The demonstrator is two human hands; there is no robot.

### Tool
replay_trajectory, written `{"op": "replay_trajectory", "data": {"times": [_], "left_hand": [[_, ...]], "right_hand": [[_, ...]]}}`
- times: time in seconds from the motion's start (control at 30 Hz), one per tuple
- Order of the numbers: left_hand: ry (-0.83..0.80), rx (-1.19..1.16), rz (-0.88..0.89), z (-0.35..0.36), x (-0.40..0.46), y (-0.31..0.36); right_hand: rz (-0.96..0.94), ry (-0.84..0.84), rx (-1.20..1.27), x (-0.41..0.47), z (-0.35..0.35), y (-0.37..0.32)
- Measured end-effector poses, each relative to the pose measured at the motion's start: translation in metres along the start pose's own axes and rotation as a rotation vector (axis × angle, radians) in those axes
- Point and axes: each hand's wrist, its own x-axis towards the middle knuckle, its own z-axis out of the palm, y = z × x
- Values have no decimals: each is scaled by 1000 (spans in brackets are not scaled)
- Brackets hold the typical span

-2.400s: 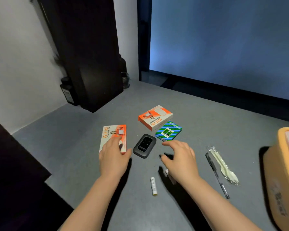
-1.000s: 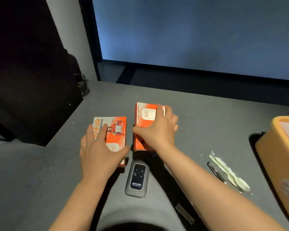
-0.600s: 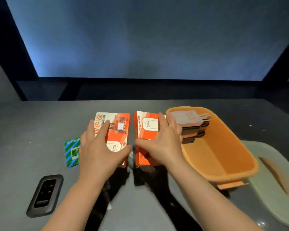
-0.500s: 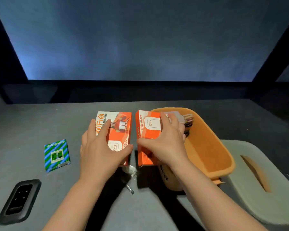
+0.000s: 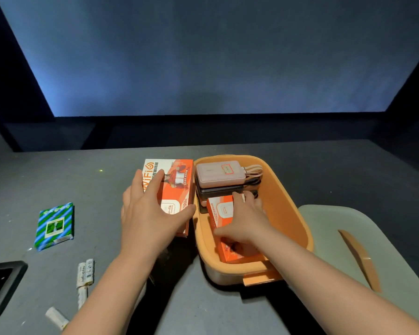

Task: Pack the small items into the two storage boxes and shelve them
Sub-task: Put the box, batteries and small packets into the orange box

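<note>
The packing is judged to be under way, with shelving not begun. One orange storage box (image 5: 293, 213) stands open on the desk (image 5: 300, 160), toward its right side, and a pink power bank (image 5: 218, 175) stacked on a dark device is already held at its far end. A small orange carton (image 5: 221, 211) is being lowered into that box by the right hand (image 5: 242, 223), whose fingers are curled round it. A second WiFi carton (image 5: 177, 187) is gripped by the left hand (image 5: 150, 213) just beside the box's left wall, not yet inside. Left out toward the desk's left edge are a green striped packet (image 5: 55, 226), several batteries (image 5: 85, 276) and a black device (image 5: 0, 286). A grey lid (image 5: 373, 238) lies to the right of the box. A second box is not seen.
</note>
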Motion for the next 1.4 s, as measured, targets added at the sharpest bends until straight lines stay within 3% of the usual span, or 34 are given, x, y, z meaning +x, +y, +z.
{"op": "replay_trajectory", "data": {"times": [0.23, 0.5, 0.6, 0.67, 0.77, 0.83, 0.93, 1.07, 1.27, 1.4], "left_hand": [[-15, -3, -23, 9, 7, -7], [-81, -30, -52, 17, 4, -6], [-92, -37, -31, 16, 5, -2], [-99, -53, -9, 15, 6, 3], [-94, -98, 35, 15, 5, 15], [-115, -123, 59, 19, 2, 26], [-151, -158, 92, 26, -3, 40], [-266, -236, 144, 28, -8, 41], [-382, -619, -84, 18, -11, 27], [-353, -754, -107, 17, -15, 33]], "right_hand": [[89, -211, -121, 32, 19, -11], [113, -213, -269, 43, 39, -20], [134, -270, -158, 37, 24, -16], [104, -210, 7, 29, 5, -11], [-48, -28, 524, 6, -29, -7], [-105, -64, 875, -16, -44, -11], [-106, -107, 1088, -31, -40, -13], [-13, 7, 1174, -31, -37, -3], [20, 1, 1193, -34, -44, 15], [42, 127, 938, -31, -31, 11]]}}
